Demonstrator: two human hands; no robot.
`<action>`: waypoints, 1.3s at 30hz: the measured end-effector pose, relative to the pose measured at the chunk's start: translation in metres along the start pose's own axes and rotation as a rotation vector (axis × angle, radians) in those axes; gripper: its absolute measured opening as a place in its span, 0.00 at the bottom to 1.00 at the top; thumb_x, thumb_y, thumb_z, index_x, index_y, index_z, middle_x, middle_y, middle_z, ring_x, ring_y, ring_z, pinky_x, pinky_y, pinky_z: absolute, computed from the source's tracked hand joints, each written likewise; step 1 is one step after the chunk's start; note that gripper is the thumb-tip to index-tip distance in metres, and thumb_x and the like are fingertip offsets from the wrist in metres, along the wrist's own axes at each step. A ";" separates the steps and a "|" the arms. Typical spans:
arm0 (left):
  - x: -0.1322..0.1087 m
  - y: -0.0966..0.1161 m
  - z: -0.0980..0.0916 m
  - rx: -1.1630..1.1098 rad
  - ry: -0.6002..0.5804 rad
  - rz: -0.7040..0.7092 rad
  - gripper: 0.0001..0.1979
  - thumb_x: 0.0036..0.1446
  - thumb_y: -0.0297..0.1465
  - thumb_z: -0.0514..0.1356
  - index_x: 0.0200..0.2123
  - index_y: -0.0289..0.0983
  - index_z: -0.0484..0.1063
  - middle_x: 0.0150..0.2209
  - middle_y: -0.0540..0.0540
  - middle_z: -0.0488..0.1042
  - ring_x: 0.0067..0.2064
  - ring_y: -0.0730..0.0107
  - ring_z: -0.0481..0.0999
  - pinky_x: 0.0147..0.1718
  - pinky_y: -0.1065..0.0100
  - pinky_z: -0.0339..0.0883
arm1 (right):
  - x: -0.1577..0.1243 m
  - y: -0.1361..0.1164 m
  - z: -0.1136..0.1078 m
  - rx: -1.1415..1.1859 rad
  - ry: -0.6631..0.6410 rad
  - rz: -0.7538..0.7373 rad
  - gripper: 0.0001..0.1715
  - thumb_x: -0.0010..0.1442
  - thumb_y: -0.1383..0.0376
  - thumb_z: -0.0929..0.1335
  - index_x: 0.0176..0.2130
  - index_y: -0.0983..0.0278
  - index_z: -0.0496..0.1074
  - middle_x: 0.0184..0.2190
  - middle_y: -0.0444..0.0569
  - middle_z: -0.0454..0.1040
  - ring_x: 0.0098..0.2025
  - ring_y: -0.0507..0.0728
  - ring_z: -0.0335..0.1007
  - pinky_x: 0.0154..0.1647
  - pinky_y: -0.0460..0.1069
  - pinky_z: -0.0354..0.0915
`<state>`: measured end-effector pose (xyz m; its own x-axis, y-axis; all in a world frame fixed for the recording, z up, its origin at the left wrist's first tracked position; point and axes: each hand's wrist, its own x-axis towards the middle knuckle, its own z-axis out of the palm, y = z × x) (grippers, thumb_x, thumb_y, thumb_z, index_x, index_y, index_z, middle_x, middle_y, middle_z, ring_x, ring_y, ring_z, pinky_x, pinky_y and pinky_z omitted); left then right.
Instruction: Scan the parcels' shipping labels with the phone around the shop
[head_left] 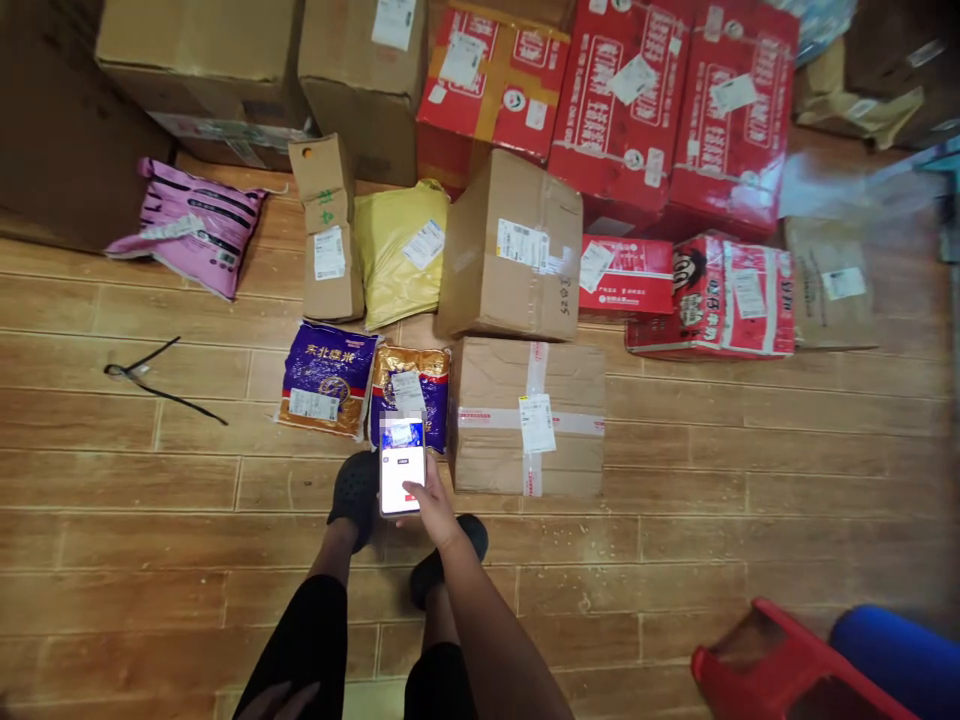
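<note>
My right hand (429,497) is closed around a smartphone (403,490), its thumb lying over the lower part of the lit screen. The phone is above the floor, overlapping the lower edge of a gold and purple rice bag (427,420) with a white label. Beside that bag lies a similar purple and gold rice bag (328,375), also labelled. To the right is a flat cardboard box (487,460) with crossed tape and a label. At the bottom edge, dim fingers of my left hand (281,700) show against my dark trouser leg, apart and holding nothing visible.
Behind stand a tall carton (472,250), a yellow parcel (390,270), a pink parcel (202,220) and several red boxes (615,130). A black strap (172,395) lies on the wooden floor at left. A red plastic stool (780,650) stands lower right.
</note>
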<state>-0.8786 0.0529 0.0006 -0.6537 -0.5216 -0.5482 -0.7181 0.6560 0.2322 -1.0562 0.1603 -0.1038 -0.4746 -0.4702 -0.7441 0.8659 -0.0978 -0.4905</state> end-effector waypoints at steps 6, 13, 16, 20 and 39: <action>0.169 0.039 0.056 -0.076 -0.056 0.098 0.16 0.52 0.34 0.54 0.43 0.51 0.76 0.44 0.52 0.77 0.50 0.56 0.74 0.45 0.55 0.73 | 0.033 -0.005 0.008 -0.047 0.026 -0.011 0.42 0.48 0.59 0.70 0.59 0.53 0.52 0.46 0.47 0.73 0.30 0.56 0.74 0.11 0.42 0.61; 0.181 0.019 0.074 -0.112 -0.099 0.115 0.18 0.56 0.34 0.51 0.45 0.52 0.75 0.42 0.54 0.78 0.49 0.53 0.75 0.43 0.50 0.75 | 0.043 -0.010 0.016 -0.072 0.025 -0.007 0.45 0.48 0.59 0.70 0.61 0.53 0.50 0.48 0.49 0.72 0.33 0.57 0.75 0.11 0.42 0.61; 0.180 0.013 0.073 -0.102 -0.086 0.112 0.17 0.56 0.34 0.51 0.44 0.54 0.75 0.44 0.56 0.77 0.49 0.56 0.76 0.42 0.53 0.75 | 0.042 -0.013 0.018 -0.077 0.033 0.000 0.47 0.48 0.59 0.69 0.62 0.52 0.47 0.49 0.49 0.72 0.33 0.57 0.75 0.11 0.42 0.62; 0.184 0.011 0.071 -0.138 -0.116 0.136 0.18 0.57 0.34 0.48 0.43 0.53 0.76 0.44 0.55 0.77 0.50 0.56 0.75 0.41 0.53 0.75 | 0.039 -0.017 0.021 -0.081 0.042 0.012 0.48 0.48 0.61 0.69 0.63 0.52 0.46 0.49 0.49 0.72 0.32 0.58 0.75 0.11 0.43 0.63; 0.099 -0.010 0.035 -0.118 -0.127 -0.095 0.17 0.57 0.41 0.56 0.48 0.42 0.71 0.46 0.45 0.74 0.46 0.60 0.74 0.42 0.54 0.72 | 0.014 -0.034 0.029 -0.062 -0.090 0.007 0.56 0.43 0.68 0.67 0.64 0.51 0.38 0.56 0.49 0.67 0.41 0.61 0.75 0.23 0.50 0.72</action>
<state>-0.9277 0.0139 -0.0838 -0.5515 -0.5005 -0.6673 -0.8031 0.5348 0.2626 -1.0874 0.1315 -0.0842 -0.4496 -0.5481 -0.7053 0.8567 -0.0411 -0.5142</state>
